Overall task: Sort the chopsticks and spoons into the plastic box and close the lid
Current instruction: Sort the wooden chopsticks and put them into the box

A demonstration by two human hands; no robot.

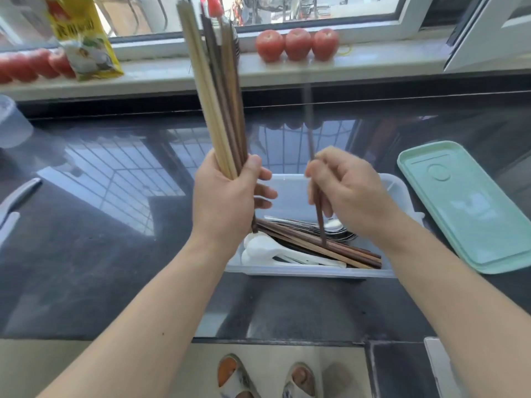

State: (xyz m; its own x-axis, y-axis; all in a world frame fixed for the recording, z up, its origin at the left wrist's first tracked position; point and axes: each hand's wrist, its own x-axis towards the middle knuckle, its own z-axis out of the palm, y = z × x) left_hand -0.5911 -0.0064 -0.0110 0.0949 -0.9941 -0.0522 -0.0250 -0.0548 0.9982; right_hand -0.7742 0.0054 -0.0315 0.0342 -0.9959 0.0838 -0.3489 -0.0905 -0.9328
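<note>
My left hand (227,196) grips an upright bundle of chopsticks (218,90), pale ones on the left and dark brown ones on the right. My right hand (342,188) pinches a single dark chopstick (311,145), held nearly upright with its lower tip down in the box. Both hands hover over the clear plastic box (290,185) on the dark counter. Inside it lie several dark chopsticks (330,249), metal spoons (336,228) and white spoons (275,251). The mint green lid (462,205) lies flat on the counter to the right of the box.
Red tomatoes (297,43) and a yellow packet (86,38) sit on the windowsill behind the glossy counter (94,219). A translucent container (11,122) stands at far left, with a pale utensil (17,196) near it. My slippered feet show below the counter's front edge.
</note>
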